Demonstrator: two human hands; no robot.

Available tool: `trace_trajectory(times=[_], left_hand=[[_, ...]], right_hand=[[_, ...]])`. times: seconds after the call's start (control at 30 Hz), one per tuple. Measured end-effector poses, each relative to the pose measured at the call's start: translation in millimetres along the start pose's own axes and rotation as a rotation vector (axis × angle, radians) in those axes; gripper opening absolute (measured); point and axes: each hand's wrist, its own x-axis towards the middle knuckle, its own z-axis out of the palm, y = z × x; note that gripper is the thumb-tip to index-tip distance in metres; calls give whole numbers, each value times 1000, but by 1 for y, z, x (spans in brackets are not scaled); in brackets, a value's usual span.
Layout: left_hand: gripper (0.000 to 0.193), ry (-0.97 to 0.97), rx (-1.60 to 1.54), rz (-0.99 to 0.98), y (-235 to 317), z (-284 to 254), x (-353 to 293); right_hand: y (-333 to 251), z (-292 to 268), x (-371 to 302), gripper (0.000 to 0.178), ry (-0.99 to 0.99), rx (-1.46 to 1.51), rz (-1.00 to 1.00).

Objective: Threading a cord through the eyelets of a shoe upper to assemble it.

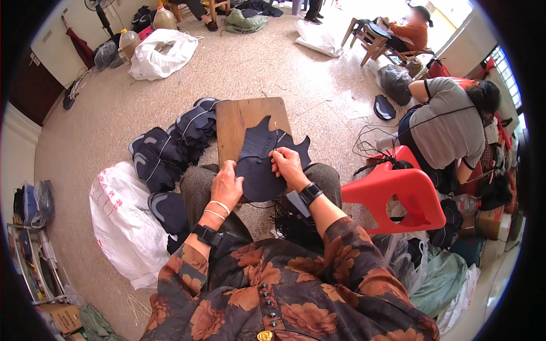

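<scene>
The navy fabric piece [259, 181] is between the person's hands above the lap, its rounded end toward the body and its pointed tips over the wooden table [234, 122]. From the far left, a metal rack [23, 256] stands by the wall, with a cardboard box [61, 317] near its foot. Next comes a white sack [122, 219] with red markings, slumped on the speckled floor [307, 79]. Beside it, dark bundles [156, 156] lie in a row (at least 1 has a pale cord round it), reaching the table's left side. The left hand [227, 184] is at the piece's left edge, its fingers bent and pinching the fabric; on that wrist are 2 pale bands [216, 212] and a black strap [208, 235]. The right hand [289, 165] is over the piece's right side, its fingers pinching a thin, pale-tipped item [276, 128] too small to identify. Farther right, a dark pad [384, 107] lies on the floor, well beyond a red plastic seat [392, 184]. Behind these sits a person in orange [414, 35]; last, a co-worker in a grey shirt [449, 113] leans forward.
</scene>
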Motion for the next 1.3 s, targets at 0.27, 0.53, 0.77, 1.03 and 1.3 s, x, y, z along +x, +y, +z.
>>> trace_trajectory(times=[0.27,0.53,0.77,1.03,1.3], left_hand=[[16,-323,-853,-367,15,-36,10],[20,-229,-1600,-373,45,-30,9],[23,146,-209,355,-6,45,1],[61,106,262,467,-5,52,-26],[61,21,206,422,-4,47,-27]], right_hand=[[14,17,-12,18,182,40,-41],[9,19,-20,17,197,98,-5],[17,17,-15,20,127,80,-42],[3,-5,9,17,9,62,59],[-34,-78,56,13,118,418,23]])
